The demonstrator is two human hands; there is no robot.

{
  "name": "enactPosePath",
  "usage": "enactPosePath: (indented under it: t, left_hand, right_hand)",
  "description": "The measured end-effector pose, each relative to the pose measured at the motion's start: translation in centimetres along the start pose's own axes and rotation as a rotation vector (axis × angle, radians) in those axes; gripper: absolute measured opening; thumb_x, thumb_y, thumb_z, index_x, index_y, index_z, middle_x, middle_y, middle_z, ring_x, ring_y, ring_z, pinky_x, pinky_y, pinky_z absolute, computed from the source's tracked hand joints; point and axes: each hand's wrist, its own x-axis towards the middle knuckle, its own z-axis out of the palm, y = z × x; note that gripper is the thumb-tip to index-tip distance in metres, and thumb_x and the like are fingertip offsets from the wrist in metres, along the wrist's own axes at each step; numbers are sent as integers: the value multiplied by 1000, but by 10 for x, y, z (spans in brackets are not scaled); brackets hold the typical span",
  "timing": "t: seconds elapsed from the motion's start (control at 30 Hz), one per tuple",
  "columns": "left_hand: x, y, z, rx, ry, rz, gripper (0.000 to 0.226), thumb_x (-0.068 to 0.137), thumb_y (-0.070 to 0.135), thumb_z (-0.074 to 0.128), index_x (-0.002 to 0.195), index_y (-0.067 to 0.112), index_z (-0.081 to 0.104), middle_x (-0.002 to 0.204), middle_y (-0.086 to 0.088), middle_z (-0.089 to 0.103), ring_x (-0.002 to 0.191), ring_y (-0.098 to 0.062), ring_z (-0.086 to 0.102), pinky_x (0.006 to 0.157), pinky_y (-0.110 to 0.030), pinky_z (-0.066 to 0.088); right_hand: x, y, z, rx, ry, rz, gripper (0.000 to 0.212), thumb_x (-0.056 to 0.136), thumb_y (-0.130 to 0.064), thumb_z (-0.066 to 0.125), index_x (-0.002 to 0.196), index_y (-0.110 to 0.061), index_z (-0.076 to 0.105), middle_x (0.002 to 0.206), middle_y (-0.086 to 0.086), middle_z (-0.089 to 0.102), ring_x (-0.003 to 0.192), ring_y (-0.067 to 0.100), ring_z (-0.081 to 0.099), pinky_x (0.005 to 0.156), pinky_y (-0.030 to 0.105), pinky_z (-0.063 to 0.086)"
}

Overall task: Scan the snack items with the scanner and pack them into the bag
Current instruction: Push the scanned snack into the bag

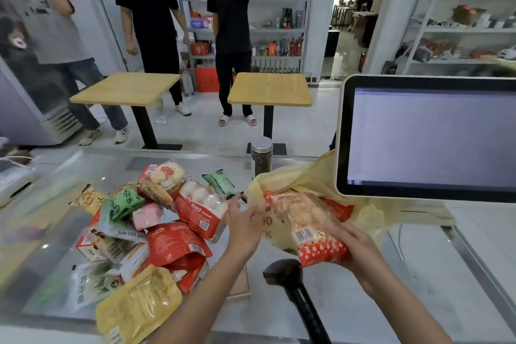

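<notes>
Grips a crinkly, shiny snack packet (310,227) in the right hand (358,250), over the soft yellow plastic bag (305,176) by the far edge of the counter (363,301). Holds the left hand (245,225) loose, fingers straight.

your right hand (360,254) grips a clear snack packet (307,220) by its red, white-dotted end, barcode up, just above the black scanner (284,271) – the packet's far end lies at the mouth of the yellow bag (312,176). your left hand (244,222) reaches in between, fingers loosely extended toward the bag's rim. left of it a pile of snack packets (156,226) lies heaped on the glass counter (391,301). a metal-lidded jar (261,158) stands behind the bag, and the white-framed monitor (430,137) rises at your right.
</notes>
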Motion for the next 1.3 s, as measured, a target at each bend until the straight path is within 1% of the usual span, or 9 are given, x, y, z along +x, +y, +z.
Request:
enactPosePath:
  t: [0.1,0.27,0.43,0.6,0.73,1.0,1.13,1.2,1.3]
  left_hand:
    - [27,4,2,195,-71,-32,33,97,35,45,113,19,69,155,-6,17,142,-31,11,113,-45,14]
    - [44,22,5,30,-122,23,27,92,6,41,90,-7,65,98,-15,57,96,-30,57,86,-40,48]
    - [44,17,-6,-147,-16,35,31,97,7,41,127,7,53,124,3,39,109,-12,44,80,-14,42]
    - [41,6,-10,-249,51,80,33,96,3,46,127,8,55,121,5,41,110,-13,48,87,-20,48]
    - [30,4,-14,-343,33,129,31,94,-1,49,120,14,56,119,6,42,100,-3,50,73,-4,44]
    - [22,-1,-34,-464,105,145,33,89,-6,53,110,19,59,111,11,44,95,-6,53,75,-8,46]
    - [22,-14,-41,68,160,305,35,90,-1,53,120,16,57,125,6,36,118,-17,43,88,-7,36]
    - [22,-21,-39,453,240,561,38,81,-1,62,117,11,60,135,-9,38,125,-24,38,96,-25,40]
    - [34,-26,-24,792,42,839,47,74,6,67,120,11,59,135,-12,49,125,-29,41,104,-46,41]
  right_hand:
    - [10,-7,-11,-98,27,-14,35,81,-25,71,112,-11,63,101,13,69,92,28,66,75,42,57]
    - [25,-22,-7,-174,57,-40,33,83,-27,70,112,-14,60,99,9,67,89,25,65,64,35,55]
    - [44,-27,12,-228,121,-75,40,84,-27,72,118,-11,59,97,4,63,83,20,62,57,30,52]
    - [67,-22,34,-277,271,-108,27,86,-39,65,89,-12,66,89,5,69,84,23,65,82,48,56]
    - [71,-13,62,-263,407,-137,45,89,-41,61,122,-11,54,109,2,60,102,26,58,89,40,48]
    - [95,-31,91,-282,583,-148,49,92,-46,54,129,-15,47,128,9,58,113,33,57,94,46,47]
    - [103,-28,98,-355,550,-148,45,93,-45,54,126,-16,44,124,11,58,107,33,58,85,41,48]
    - [102,-24,101,-398,522,-147,44,93,-43,54,125,-14,43,121,10,59,103,32,59,77,35,44]
    - [99,-18,102,-412,525,-151,46,94,-41,54,127,-11,42,119,11,59,97,29,59,74,34,41]
